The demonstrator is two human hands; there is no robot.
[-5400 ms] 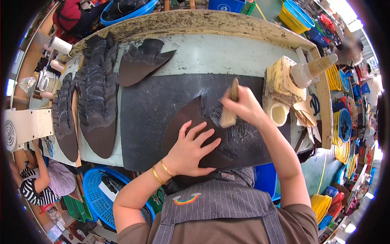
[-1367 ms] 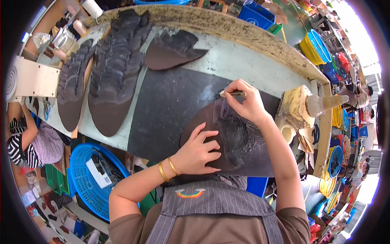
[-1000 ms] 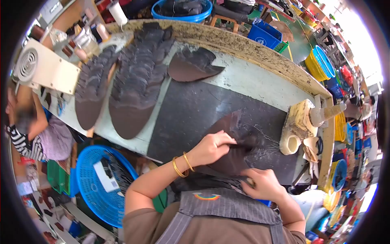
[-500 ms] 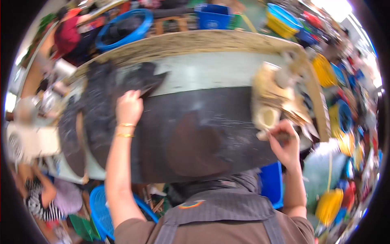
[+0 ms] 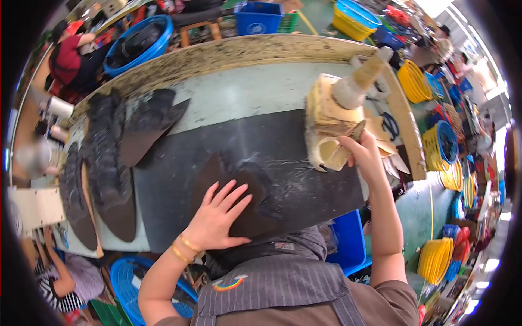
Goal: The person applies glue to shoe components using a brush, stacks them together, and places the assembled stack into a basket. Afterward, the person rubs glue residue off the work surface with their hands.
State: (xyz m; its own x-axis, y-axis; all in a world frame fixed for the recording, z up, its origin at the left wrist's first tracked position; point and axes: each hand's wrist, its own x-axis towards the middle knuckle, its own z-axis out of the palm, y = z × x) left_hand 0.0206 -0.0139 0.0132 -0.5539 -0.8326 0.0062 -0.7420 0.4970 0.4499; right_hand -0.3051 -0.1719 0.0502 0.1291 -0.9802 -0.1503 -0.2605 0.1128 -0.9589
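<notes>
My left hand (image 5: 220, 217) lies with spread fingers on a dark brown, leather-like cut piece (image 5: 253, 187) on a black mat (image 5: 168, 190). My right hand (image 5: 363, 152) is closed around a short, stained brush-like tool (image 5: 357, 129); its working end is hidden. That hand is at the open mouth of a cream, glue-crusted container (image 5: 330, 149). A cone-shaped nozzle (image 5: 371, 70) rises from a pale bottle beside the container. Left of the mat, overlapping black pieces with brown ends (image 5: 111, 157) lie in rows, and another brown-ended piece (image 5: 144, 138) overlaps the mat's corner.
A raised wooden border (image 5: 244, 51) edges the table's far side and right end. Scissors handles (image 5: 389, 125) lie behind the container. Below the near edge are a blue bin (image 5: 348, 242) and a blue basket (image 5: 128, 280). A co-worker in striped clothing (image 5: 54, 288) sits at left.
My left hand has left the dark pieces at the left and now rests flat on the brown piece. My right hand has moved up from the mat's right edge to the container's mouth.
</notes>
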